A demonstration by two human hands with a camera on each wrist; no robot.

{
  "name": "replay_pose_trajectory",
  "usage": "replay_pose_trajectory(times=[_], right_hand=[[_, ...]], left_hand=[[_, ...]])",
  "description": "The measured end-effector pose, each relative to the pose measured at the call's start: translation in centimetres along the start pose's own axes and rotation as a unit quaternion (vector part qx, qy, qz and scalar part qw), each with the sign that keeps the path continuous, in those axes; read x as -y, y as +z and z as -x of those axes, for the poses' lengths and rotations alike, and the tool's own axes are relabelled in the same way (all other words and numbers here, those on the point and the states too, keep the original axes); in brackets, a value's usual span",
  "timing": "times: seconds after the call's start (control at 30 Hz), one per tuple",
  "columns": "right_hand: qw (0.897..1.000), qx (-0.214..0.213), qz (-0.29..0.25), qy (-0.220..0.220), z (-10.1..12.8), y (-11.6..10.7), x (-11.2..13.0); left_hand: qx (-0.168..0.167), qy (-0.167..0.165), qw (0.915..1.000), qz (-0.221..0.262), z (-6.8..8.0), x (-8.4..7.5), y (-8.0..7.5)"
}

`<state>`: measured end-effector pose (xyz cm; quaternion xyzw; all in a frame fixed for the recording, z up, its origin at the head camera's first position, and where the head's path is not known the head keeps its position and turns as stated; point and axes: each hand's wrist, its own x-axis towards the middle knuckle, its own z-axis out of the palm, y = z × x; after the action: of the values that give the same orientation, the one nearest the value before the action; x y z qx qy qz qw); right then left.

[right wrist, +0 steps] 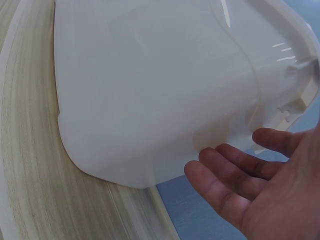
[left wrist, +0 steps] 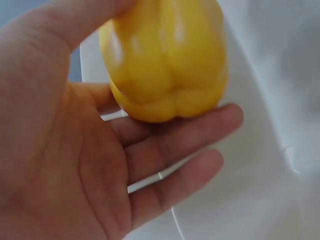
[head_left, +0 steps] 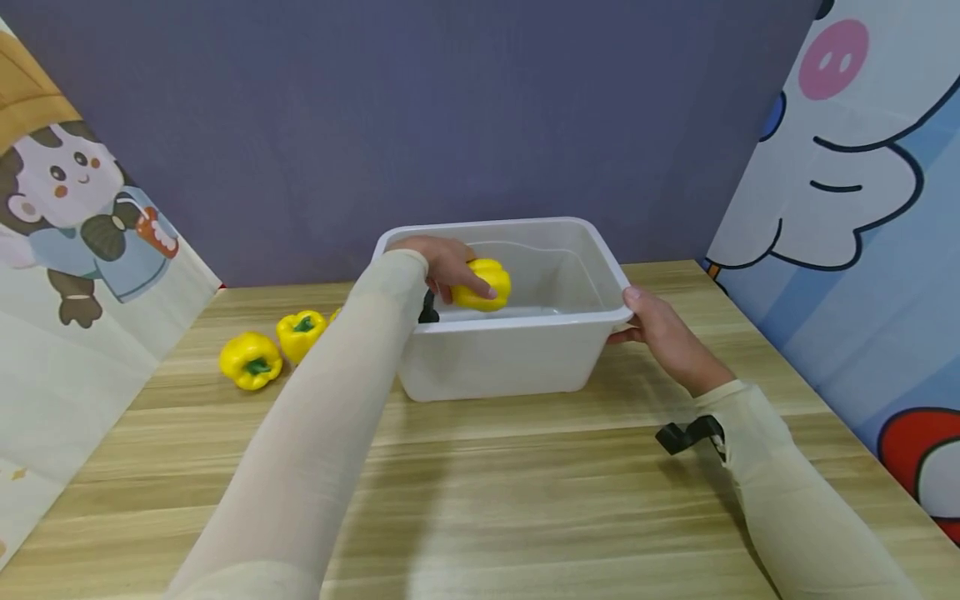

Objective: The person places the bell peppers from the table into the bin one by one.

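Observation:
Inside the white plastic bin (head_left: 498, 362), my left hand (head_left: 444, 260) grips a yellow bell pepper (head_left: 491, 286) above the floor of the bin. The left wrist view shows the thumb on one side of that pepper and fingers under its lobed end, with the two lower fingers extended. At the bin's right front corner, my right hand (head_left: 663, 333) holds the rim, thumb on top and fingers beneath. In the right wrist view its fingertips (right wrist: 195, 172) are at the outer wall. Two more yellow bell peppers, one nearer (head_left: 251, 361) and one farther (head_left: 302, 333), lie left of the bin.
A sliver of yellow (head_left: 335, 314) shows behind my left forearm, mostly hidden. The wood-grain table (head_left: 540, 483) meets a plain dark wall (head_left: 465, 108) behind the bin. Cartoon-printed panels stand at both sides. A black strap-like mount (head_left: 690, 435) sticks out from my right wrist.

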<state>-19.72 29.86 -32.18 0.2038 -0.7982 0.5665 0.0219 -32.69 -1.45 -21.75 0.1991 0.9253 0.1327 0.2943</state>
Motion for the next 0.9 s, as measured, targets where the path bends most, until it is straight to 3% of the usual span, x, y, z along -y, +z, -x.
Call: replay_pose_trajectory(times=[0.17, 0.37, 0.67, 0.9], right_hand=[[1.000, 0.001, -0.001, 0.000, 0.06, -0.04, 0.03], [1.000, 0.003, -0.002, -0.002, 0.02, -0.04, 0.06], [1.000, 0.008, -0.006, -0.004, -0.16, 0.15, 0.02], [1.000, 0.003, -0.003, -0.001, -0.12, 0.12, 0.06]], left_hand=[[0.021, -0.016, 0.9995, 0.020, 0.04, 0.15, -0.02], [0.029, -0.009, 0.9994, 0.020, -0.12, 0.15, 0.06], [0.002, -0.009, 0.9999, 0.014, -0.26, 0.45, 0.08], [0.009, -0.030, 0.9994, 0.013, -0.37, 0.58, 0.08]])
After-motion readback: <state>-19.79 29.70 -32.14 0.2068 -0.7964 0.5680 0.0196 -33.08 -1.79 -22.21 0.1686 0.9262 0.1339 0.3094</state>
